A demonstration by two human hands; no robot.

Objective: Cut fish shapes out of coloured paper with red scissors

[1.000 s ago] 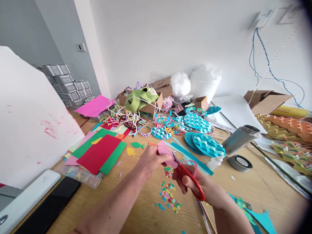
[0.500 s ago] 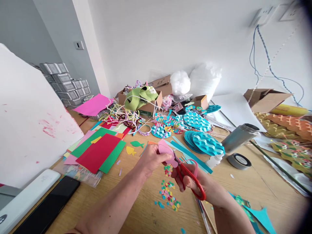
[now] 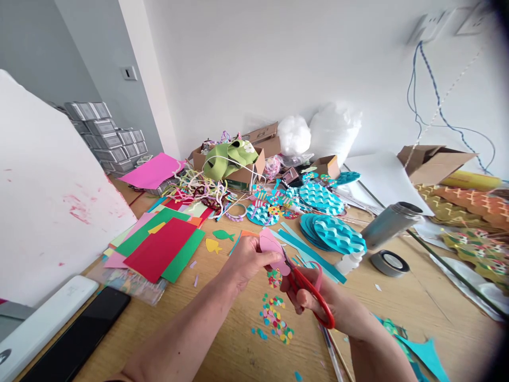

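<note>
My left hand [image 3: 245,261] pinches a small pink paper cut-out [image 3: 271,247] above the wooden table [image 3: 417,313]. My right hand [image 3: 318,302] grips red-handled scissors [image 3: 312,294], their blades meeting the lower edge of the pink paper. Below the hands lies a scatter of small coloured paper dots [image 3: 275,318]. A green paper fish [image 3: 224,235] and a yellow one [image 3: 213,245] lie just left of my left hand.
Red, green and pink sheets [image 3: 161,246] are stacked at left, near a black phone [image 3: 81,339] and a white board [image 3: 43,201]. Teal scalloped discs [image 3: 332,233], a steel flask [image 3: 392,224], a tape roll [image 3: 389,262], a glue bottle [image 3: 350,262] and cardboard boxes [image 3: 238,164] crowd the back.
The hands have barely shifted; the pink paper turned slightly in my left hand while the scissors stay at its edge.
</note>
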